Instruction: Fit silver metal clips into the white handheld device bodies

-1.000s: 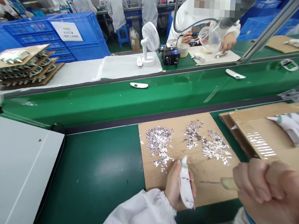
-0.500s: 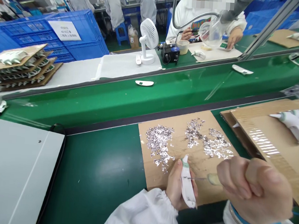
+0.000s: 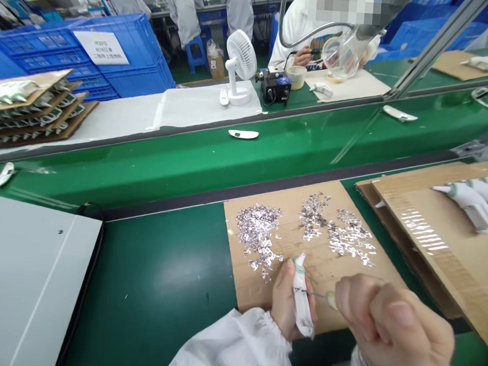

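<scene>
My left hand point(image 3: 284, 303) is closed around a white ear thermometer point(image 3: 302, 310) with a pale green collar and a narrow tip pointing away from me. In a fist, my right hand point(image 3: 396, 327) grips the pale handle of a screwdriver point(image 3: 330, 299). Its thin metal shaft reaches left to the side of the thermometer; whether the tip sits in a slot is too small to tell. Below and beyond both hands lies a cardboard sheet point(image 3: 261, 296). On it are a pile of small silver metal pieces point(image 3: 257, 228) at left and looser clusters point(image 3: 351, 235) at right.
A green conveyor belt point(image 3: 165, 166) with white shells point(image 3: 243, 134) crosses ahead. Stacked cardboard point(image 3: 418, 201) bearing more thermometers point(image 3: 476, 202) is at right, a grey metal box point(image 3: 28, 279) at left. Across the belt are a fan point(image 3: 240, 65), blue crates point(image 3: 123, 52) and a seated co-worker point(image 3: 296, 36).
My right hand has moved left and slightly down, bringing the screwdriver's handle closer to the thermometer. The shells on the belt have shifted right. My left hand keeps its hold.
</scene>
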The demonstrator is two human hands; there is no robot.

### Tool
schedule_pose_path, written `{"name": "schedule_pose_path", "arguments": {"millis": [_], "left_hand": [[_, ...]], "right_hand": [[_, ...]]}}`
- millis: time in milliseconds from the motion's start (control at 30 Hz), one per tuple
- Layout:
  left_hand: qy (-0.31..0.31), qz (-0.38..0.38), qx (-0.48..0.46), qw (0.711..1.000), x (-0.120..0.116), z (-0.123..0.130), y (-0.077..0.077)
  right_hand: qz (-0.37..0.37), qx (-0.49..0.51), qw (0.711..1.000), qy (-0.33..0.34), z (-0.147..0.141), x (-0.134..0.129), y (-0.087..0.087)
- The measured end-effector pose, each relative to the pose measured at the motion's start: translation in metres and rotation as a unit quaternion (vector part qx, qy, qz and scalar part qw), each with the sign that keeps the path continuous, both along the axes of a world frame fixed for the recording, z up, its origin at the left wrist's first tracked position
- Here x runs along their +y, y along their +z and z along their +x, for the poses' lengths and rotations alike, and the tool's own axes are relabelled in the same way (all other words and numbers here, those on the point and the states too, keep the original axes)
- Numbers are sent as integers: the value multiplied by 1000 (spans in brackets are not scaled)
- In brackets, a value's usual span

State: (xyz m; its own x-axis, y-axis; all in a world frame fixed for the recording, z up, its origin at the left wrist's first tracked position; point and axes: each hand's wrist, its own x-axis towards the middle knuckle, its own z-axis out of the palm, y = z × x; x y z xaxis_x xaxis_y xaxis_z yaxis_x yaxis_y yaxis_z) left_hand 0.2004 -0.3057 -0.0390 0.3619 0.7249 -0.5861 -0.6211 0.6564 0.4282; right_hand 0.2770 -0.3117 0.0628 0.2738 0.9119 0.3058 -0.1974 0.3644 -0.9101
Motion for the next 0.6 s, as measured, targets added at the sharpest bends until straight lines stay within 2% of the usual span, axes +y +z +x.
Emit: {"name": "schedule_pose_path", "arguments": {"millis": [233,600], "left_hand": [[-9,4,-4,1000,2,1,-2],[0,-6,-9,1000,1,1,-3]], "right_hand": [[-43,135,990,-20,10,8,5],[-15,95,995,-27,3,4,4]]}}
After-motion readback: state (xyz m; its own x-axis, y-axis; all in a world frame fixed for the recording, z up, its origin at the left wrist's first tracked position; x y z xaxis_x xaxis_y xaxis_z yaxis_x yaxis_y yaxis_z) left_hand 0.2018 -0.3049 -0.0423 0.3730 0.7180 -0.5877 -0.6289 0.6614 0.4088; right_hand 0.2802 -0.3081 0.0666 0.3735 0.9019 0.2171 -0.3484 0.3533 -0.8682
